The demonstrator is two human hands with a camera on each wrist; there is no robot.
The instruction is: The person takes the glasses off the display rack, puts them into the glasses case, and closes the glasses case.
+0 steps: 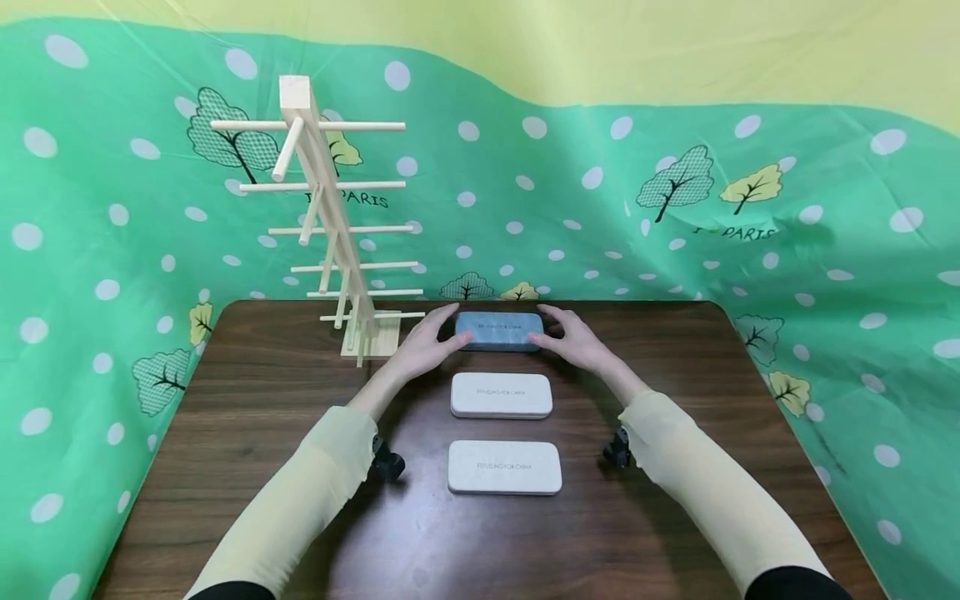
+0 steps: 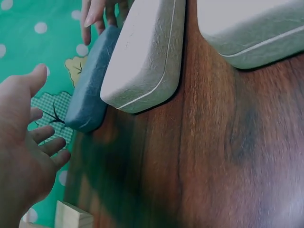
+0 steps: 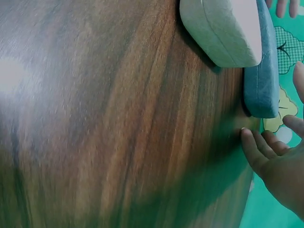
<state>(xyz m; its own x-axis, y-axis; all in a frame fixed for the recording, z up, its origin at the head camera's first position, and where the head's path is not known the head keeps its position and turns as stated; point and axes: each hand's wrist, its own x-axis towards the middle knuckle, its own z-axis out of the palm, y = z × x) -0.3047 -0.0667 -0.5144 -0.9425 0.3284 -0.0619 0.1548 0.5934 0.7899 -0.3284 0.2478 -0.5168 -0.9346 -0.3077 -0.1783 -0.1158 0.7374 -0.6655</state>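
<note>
A blue glasses case (image 1: 498, 331) lies flat at the far side of the table, between the two hands. At its left end is my left hand (image 1: 425, 346), thumb apart from the loosely spread fingers; the left wrist view shows a gap between this hand (image 2: 26, 137) and the case (image 2: 92, 83). My right hand (image 1: 573, 337) is at the opposite end, and in the right wrist view its relaxed fingers (image 3: 254, 147) stand just off the case (image 3: 261, 90). Neither hand grips anything. Nearer to me lie a white case (image 1: 501, 406) and another white case (image 1: 504, 479), in line.
A tall wooden rack (image 1: 324, 179) with several side pegs rises at the back left, its square base (image 1: 390, 337) close by my left forearm. Beyond the dark wooden table (image 1: 660, 533) hangs a green patterned cloth (image 1: 570, 200).
</note>
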